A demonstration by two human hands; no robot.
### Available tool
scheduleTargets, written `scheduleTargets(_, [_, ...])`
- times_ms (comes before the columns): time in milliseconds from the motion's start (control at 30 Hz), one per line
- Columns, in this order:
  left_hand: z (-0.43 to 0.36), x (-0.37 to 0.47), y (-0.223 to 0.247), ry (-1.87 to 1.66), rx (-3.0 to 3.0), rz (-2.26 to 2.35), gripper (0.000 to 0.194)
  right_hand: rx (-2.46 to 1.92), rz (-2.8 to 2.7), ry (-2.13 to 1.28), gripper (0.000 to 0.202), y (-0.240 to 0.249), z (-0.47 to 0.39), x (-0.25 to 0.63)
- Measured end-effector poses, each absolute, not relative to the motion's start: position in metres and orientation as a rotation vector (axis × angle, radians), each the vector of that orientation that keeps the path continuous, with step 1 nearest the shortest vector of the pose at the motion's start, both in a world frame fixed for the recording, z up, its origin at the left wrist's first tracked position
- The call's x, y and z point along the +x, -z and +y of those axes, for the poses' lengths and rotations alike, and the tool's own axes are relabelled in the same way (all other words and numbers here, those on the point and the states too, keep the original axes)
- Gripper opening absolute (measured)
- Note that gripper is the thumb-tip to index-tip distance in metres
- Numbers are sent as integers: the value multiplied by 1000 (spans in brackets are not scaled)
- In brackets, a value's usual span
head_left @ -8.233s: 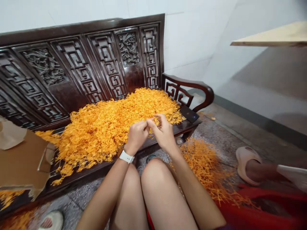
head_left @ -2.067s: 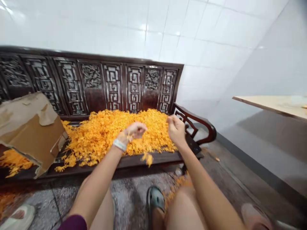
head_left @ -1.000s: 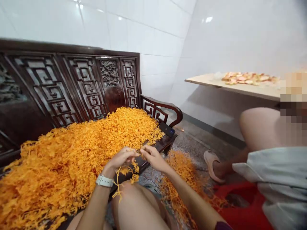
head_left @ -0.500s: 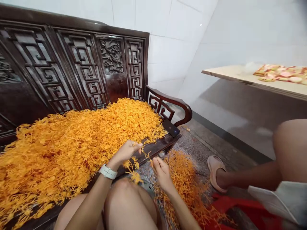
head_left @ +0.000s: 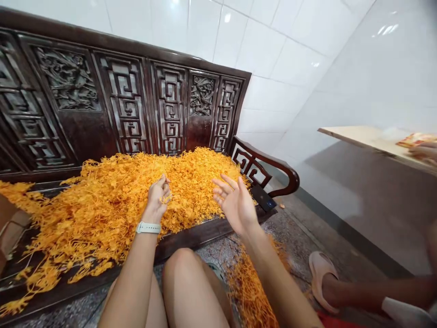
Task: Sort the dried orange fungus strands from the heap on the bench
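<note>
Though beside orange strands, phone illegible.

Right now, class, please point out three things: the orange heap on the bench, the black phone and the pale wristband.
Orange heap [head_left: 109, 205]: head view, left part of its upper surface.
Black phone [head_left: 261, 197]: head view, middle of its upward-facing side.
Pale wristband [head_left: 149, 228]: head view, middle of the strap.
</note>
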State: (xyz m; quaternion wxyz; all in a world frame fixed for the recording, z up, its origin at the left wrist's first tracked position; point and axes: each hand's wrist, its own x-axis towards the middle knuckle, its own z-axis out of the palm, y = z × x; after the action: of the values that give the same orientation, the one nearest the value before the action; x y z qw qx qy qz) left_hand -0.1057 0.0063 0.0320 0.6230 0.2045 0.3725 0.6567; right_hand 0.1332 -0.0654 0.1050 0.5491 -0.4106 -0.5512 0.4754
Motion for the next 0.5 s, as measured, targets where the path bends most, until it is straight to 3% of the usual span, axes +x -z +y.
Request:
scheduleTargets(133, [-11, -107, -50, -1532, 389, 751, 37, -959, -934, -1259, 42, -78, -58, 94])
scheduleTargets(267, [-23, -111, -65, -1520, 280, 509, 47, -1063, -1222, -941, 21, -42, -100, 78])
scheduleTargets(367, [-24, -106, -62, -1519, 232, 325, 53, -1135, -1190, -759, 28, -30, -110, 82])
scheduleTargets(500, [-28, -87, -56, -1473, 205, 228, 59, -1199, -1029, -1014, 52, -36, -100, 101])
